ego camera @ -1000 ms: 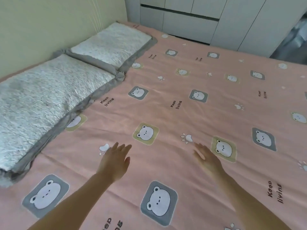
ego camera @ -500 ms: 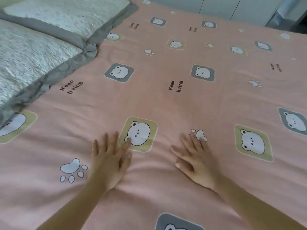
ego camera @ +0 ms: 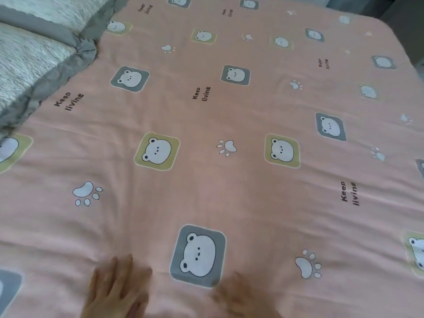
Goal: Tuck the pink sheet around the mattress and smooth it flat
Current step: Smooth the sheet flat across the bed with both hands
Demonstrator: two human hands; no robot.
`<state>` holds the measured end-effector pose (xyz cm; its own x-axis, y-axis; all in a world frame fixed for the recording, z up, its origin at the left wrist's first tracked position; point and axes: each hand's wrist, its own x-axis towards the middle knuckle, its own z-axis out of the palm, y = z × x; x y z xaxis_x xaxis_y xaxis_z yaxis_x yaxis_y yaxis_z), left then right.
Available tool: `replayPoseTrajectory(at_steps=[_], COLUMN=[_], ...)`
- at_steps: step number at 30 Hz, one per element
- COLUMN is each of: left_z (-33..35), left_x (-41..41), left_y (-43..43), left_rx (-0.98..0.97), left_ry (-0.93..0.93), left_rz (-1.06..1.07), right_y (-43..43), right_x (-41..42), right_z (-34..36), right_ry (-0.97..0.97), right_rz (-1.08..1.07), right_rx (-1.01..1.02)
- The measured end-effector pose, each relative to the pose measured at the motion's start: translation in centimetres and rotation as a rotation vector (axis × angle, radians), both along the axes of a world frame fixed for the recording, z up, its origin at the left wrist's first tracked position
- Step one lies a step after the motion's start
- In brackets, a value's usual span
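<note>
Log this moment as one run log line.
step: smoothing | left hand: flat on pink sheet | right hand: flat on sheet | pillows: upper left

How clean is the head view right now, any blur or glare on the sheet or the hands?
Head view: both the left hand and right hand are smeared by motion blur at the bottom edge; the pink sheet is soft overall, softer toward the far right; light is even, no glare; wide-angle bend curves the far edge.
</note>
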<state>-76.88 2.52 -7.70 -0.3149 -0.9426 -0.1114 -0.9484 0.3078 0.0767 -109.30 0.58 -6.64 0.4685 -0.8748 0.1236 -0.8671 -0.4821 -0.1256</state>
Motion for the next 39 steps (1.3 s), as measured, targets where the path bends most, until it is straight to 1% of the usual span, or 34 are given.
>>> replayPoseTrajectory(at_steps=[1, 2, 3, 4, 5, 6, 8, 10, 12, 15, 17, 20, 22, 23, 24, 25, 26, 27, 28, 29, 30, 31, 32, 34, 35, 37, 39], left_z=[0.0, 1.1, 1.8, 2.4, 2.4, 2.6, 1.3, -1.0, -3.1, -4.2, -4.0, -2.2, -1.0, -0.4, -0.1, -0.1, -0.2, -0.2, -0.2, -0.4, -0.8, -1.4, -1.9, -2.5, -2.7, -2.1, -0.4], left_x=[-0.2, -1.3, -2.6, -4.4, -6.9, -9.8, -14.5, -17.7, -19.5, -20.3, -20.4, -20.5, -19.5, -18.5, -17.2, -15.6, -14.1, -12.3, -10.4, -8.6, -7.0, -5.7, -4.6, -3.5, -3.0, -2.0, -0.3], left_y=[-2.6, -5.1, -7.7, -10.6, -13.2, -14.9, -16.1, -14.0, -9.2, 0.2, 6.6, 14.8, 17.3, 17.2, 16.2, 14.6, 12.5, 10.0, 7.8, 6.5, 6.2, 7.0, 8.5, 13.3, 15.8, 19.6, 20.7], left_rx=[0.017, 0.025, -0.061, -0.102, -0.103, -0.019, 0.073, 0.098, 0.055, -0.021, -0.03, 0.049, 0.089, 0.103, 0.086, 0.053, -0.001, -0.043, -0.033, 0.027, 0.086, 0.112, 0.096, 0.068, 0.082, 0.109, 0.104], left_ry=[0.091, 0.156, 0.169, 0.168, 0.143, 0.096, 0.016, 0.002, 0.029, 0.089, 0.149, 0.191, 0.198, 0.189, 0.169, 0.143, 0.103, 0.043, -0.036, -0.113, -0.161, -0.173, -0.155, -0.083, -0.05, -0.011, 0.072], left_rz=[-0.007, 0.011, 0.008, -0.006, -0.017, -0.035, -0.06, -0.002, 0.035, -0.09, -0.176, -0.336, -0.517, -0.597, -0.609, -0.543, -0.402, -0.213, -0.021, 0.173, 0.338, 0.449, 0.506, 0.52, 0.509, 0.472, 0.417], right_y=[-0.7, -2.4, -4.5, -7.2, -10.3, -12.9, -15.2, -12.0, -5.7, 3.7, 10.6, 19.4, 20.0, 18.6, 16.4, 13.6, 10.6, 8.0, 6.7, 6.8, 8.3, 10.7, 14.0, 20.7, 22.9, 23.7, 20.6], right_x=[-0.4, -1.2, -2.6, -4.0, -5.9, -7.4, -10.8, -13.4, -14.0, -13.5, -12.9, -12.7, -14.2, -15.2, -16.3, -17.5, -18.6, -19.0, -18.2, -16.3, -13.4, -10.0, -6.5, -1.3, 0.0, 0.9, 2.2], right_z=[0.3, 1.2, 1.3, 1.7, 1.7, 2.3, 0.7, -2.1, -4.0, -4.8, -4.3, -2.4, -0.9, -0.2, 0.1, 0.3, 0.3, 0.1, -0.4, -1.5, -2.7, -3.4, -3.6, -3.4, -2.9, -1.7, -0.2], right_ry=[-0.1, -0.137, -0.156, -0.111, -0.034, 0.055, 0.149, 0.168, 0.142, 0.112, 0.044, -0.014, -0.073, -0.099, -0.105, -0.102, -0.08, -0.051, -0.023, 0.007, 0.028, 0.026, 0.013, -0.017, -0.024, -0.064, -0.179], right_rz=[-0.027, -0.061, -0.11, -0.205, -0.319, -0.403, -0.419, -0.329, -0.187, 0.007, 0.127, 0.308, 0.414, 0.386, 0.269, 0.092, -0.085, -0.233, -0.341, -0.391, -0.384, -0.295, -0.145, 0.158, 0.257, 0.375, 0.369], right_rx=[0.026, 0.103, 0.03, 0.05, 0.115, 0.214, 0.231, 0.172, 0.094, 0.042, 0.104, 0.245, 0.289, 0.254, 0.213, 0.178, 0.149, 0.126, 0.111, 0.102, 0.084, 0.084, 0.091, 0.158, 0.194, 0.266, 0.281])
